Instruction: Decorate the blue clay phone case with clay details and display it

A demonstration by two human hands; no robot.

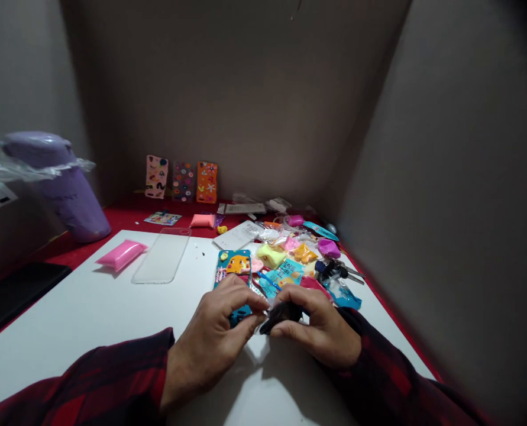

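Note:
My right hand (319,328) is closed around a black packet (282,316) above the white board. The fingertips of my left hand (223,328) pinch at the packet's left end, where clear plastic shows between the two hands. Just behind my left hand lies a teal decorated phone case (236,262) with an orange figure on it; my fingers hide part of its lower half. Past my right hand are a blue printed packet (285,273), a yellow packet (271,255) and an orange packet (305,253).
A clear phone case (163,257) and a pink packet (122,255) lie on the white board (90,307) at left. A purple bottle (70,192) stands far left. Keys (338,270) lie at right. Decorated cases, one of them orange (207,182), lean against the back wall.

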